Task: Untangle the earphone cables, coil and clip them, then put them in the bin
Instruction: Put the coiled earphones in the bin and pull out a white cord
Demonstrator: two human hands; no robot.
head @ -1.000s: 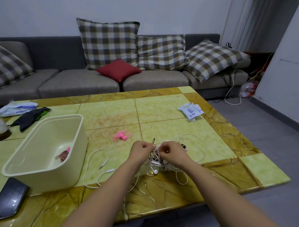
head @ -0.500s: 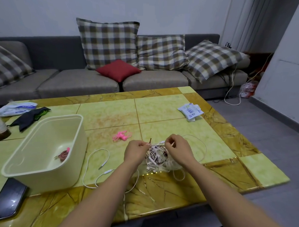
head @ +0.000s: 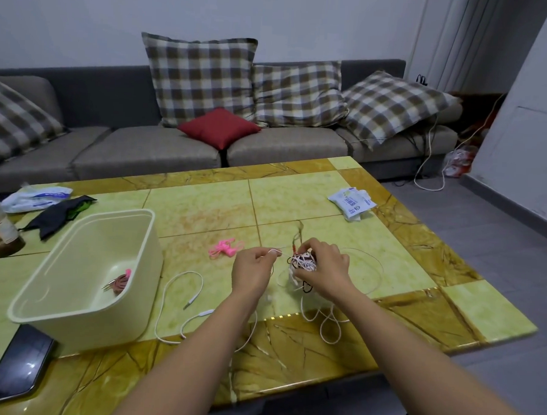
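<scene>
Reaches in from the bottom edge with both bare forearms, converging over the near middle of the table. Holds the left hand with its back up and fingers curled, thumb and forefinger pinching a thin white strand that runs taut toward the right. Wraps the right hand over and around the tangle of earphone cables, fingers curled round it from above, thumb side facing the left hand. Grips with both hands, then — one on the strand, one on the knot.

Looks like a tight ball: mostly white cord, with dark and reddish strands threaded through it. Sits between the two hands, close over the tabletop; cannot tell whether it touches the surface. Trails white loops toward the near edge under the right wrist, and throws one thin arc out beyond the right hand.

Works with the cream bin well to the left, upright and open, holding one coiled cable of reddish cord with a pink end on its floor. Has a loose white cable snaking across the table between bin and left forearm, and a pink bundle lying just beyond the left hand.

Shares the table with a dark phone at the near left corner, a black cloth behind the bin and a white packet at the far right — all well apart from the hands.
</scene>
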